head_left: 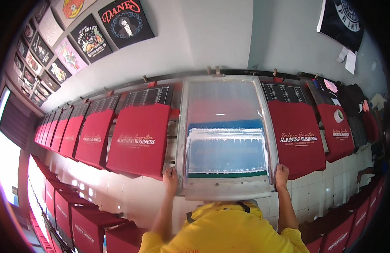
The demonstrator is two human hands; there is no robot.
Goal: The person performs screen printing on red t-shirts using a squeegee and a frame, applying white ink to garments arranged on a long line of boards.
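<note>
In front of me lies a screen printing frame (pixel 223 185) with a pale border and a translucent blue mesh (pixel 224 154). White ink is smeared across the mesh in a band and along its sides. My left hand (pixel 170 178) is closed round the frame's near left edge. On the near right edge, my right hand (pixel 281 175) grips the frame in the same way. Red shirts on boards flank it: a printed red shirt (pixel 138 139) to the left and another red shirt (pixel 297 141) to the right. Whatever lies under the frame is mostly hidden.
A rail (pixel 161 78) runs behind the row of boards. On a shirt at the right rests a roll of tape (pixel 338 116). Dark cloth (pixel 353 99) is heaped at the far right. Behind me stand more rows of red shirts (pixel 87 227). Printed sample panels (pixel 125 23) hang on the wall.
</note>
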